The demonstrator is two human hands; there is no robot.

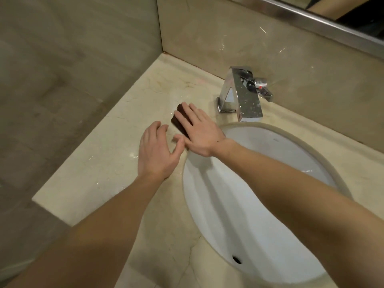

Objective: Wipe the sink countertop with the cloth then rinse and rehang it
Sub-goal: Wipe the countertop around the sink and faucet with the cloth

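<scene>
A small dark brown folded cloth (177, 121) lies on the beige marble countertop (108, 159), left of the faucet and just beyond the basin's rim. My right hand (199, 132) lies flat on top of the cloth with its fingers spread, covering most of it. My left hand (156, 151) hovers over the counter just left of it, fingers apart and slightly curled, holding nothing; its thumb nearly meets my right thumb.
A white oval basin (259, 204) is sunk into the counter at right, with an overflow hole (236, 259) near its front. A square chrome faucet (245, 94) stands behind it. Tiled walls (72, 59) close the left and back; a mirror frame (324, 23) runs above.
</scene>
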